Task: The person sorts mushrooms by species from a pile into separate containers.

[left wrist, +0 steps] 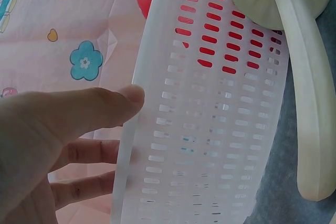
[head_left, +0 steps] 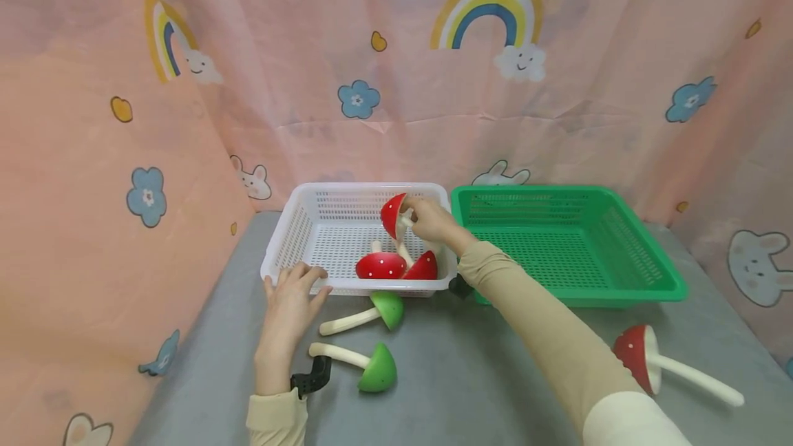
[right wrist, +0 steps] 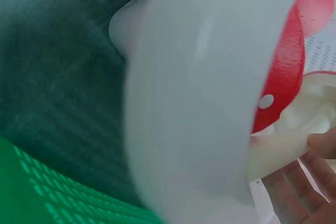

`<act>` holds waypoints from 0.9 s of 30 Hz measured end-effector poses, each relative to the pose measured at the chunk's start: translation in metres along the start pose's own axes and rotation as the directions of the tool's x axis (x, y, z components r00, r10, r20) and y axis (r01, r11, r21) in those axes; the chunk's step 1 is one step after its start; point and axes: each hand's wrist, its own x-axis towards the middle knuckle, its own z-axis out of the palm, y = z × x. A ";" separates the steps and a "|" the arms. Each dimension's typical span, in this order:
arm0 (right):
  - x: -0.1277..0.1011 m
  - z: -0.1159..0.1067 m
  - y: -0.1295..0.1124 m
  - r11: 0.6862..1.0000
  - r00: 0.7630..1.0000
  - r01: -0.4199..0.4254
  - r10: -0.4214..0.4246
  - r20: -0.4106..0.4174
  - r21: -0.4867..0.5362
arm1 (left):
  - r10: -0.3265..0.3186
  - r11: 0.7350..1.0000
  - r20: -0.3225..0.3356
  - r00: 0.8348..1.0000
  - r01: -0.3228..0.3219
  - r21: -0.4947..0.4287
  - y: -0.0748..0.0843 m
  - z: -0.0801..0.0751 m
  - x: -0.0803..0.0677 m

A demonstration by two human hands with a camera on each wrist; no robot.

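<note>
Right hand grips red mushroom over white basket; two inside, three on worktop. Left hand open on rim.

Left hand extended forward, fingers straight and spread; right hand reached further ahead, fingers curled in a pinch

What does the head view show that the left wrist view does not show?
Only the head view shows the green basket, the right hand holding a red mushroom over the white basket, two red mushrooms inside, and another red mushroom on the table. Only the left wrist view shows the basket's slotted wall up close. Both show the left hand at the white basket and a green mushroom beside it.
</note>
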 end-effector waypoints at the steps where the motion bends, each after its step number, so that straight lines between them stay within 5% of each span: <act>1: 0.001 0.001 0.000 1.000 1.000 0.006 -0.006 0.005 -0.012 | 0.000 1.000 -0.001 1.000 0.000 -0.001 0.001 0.000 0.000; 8: 0.002 0.006 0.000 0.993 0.996 0.073 -0.068 0.049 -0.094 | 0.002 1.000 -0.003 1.000 -0.002 0.003 0.003 0.001 0.001; 15: 0.003 0.008 0.001 0.996 0.998 0.027 -0.021 0.063 -0.089 | 0.001 1.000 -0.008 1.000 -0.001 0.013 0.002 0.001 0.001; 27: -0.017 -0.013 0.002 0.998 0.997 0.048 -0.045 -0.061 0.040 | -0.003 1.000 -0.019 1.000 0.004 0.013 0.001 0.000 0.000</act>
